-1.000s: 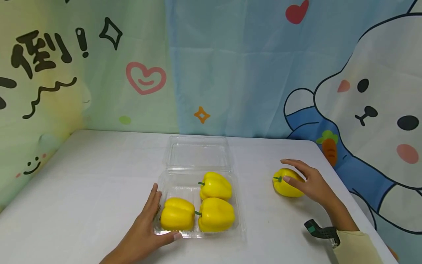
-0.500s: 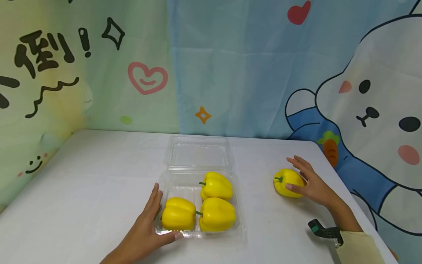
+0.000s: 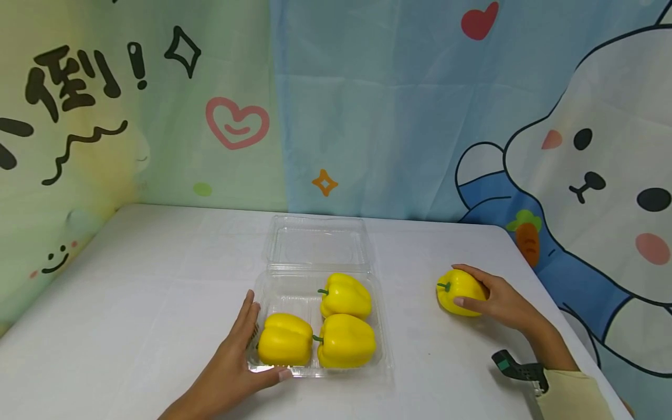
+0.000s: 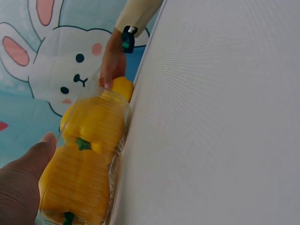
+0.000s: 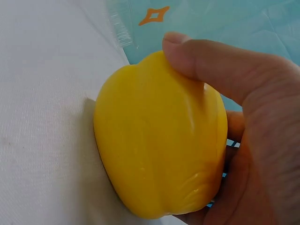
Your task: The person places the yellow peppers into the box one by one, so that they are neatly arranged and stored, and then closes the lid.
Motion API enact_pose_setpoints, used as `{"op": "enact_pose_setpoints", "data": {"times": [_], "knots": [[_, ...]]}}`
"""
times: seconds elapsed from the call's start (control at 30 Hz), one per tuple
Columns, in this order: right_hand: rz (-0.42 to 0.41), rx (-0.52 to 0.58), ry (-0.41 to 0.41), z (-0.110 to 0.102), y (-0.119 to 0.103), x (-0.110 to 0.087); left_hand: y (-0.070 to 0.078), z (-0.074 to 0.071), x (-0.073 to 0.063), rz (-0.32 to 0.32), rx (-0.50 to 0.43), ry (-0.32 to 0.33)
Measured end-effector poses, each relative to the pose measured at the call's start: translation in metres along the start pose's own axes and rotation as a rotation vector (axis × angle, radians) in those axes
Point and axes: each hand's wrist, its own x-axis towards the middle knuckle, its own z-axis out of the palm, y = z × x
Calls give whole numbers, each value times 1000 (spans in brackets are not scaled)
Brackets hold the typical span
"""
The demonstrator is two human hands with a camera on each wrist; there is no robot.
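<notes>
A clear plastic clamshell container [image 3: 286,304] lies with its lid back on the white table. Inside sit three yellow bell peppers: one at the front left [image 3: 285,340], one at the front right [image 3: 347,342] and one behind it [image 3: 346,296]. My left hand [image 3: 231,361] rests at the container's left front corner, fingers straight along its side, thumb [image 4: 40,154] at the front edge. Off to the right, my right hand [image 3: 501,300] grips another yellow bell pepper [image 5: 154,140] from its right side. Its thumb presses the near side; the other fingers are mostly hidden behind the pepper.
The container's clear lid [image 3: 317,242] lies flat toward the back of the table [image 3: 157,280]. A printed cloth backdrop [image 3: 367,116] hangs right behind the table. On my right wrist is a dark strapped device [image 3: 520,370]. The table's right edge runs beside the right forearm.
My right hand's raised fingers have come down around the far side of the loose pepper, which stays in place. My left hand keeps its position at the container.
</notes>
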Motion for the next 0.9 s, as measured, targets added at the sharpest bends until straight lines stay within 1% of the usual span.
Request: {"op": "enact_pose_setpoints", "data": {"times": [0.27, 0.43, 0.67, 0.8, 0.9], "knots": [[3, -1, -4, 0, 0, 1, -1, 1, 0, 6, -1, 11], [4, -11, 5, 2, -3, 2, -1, 0, 0, -3, -7, 3], [20, -25, 50, 9, -19, 5, 1, -2, -1, -24, 0, -7], [35, -25, 57, 10, -26, 6, 2, -1, 1, -21, 0, -7], [22, -29, 54, 11, -31, 7, 2, 0, 1, -21, -4, -7]]}}
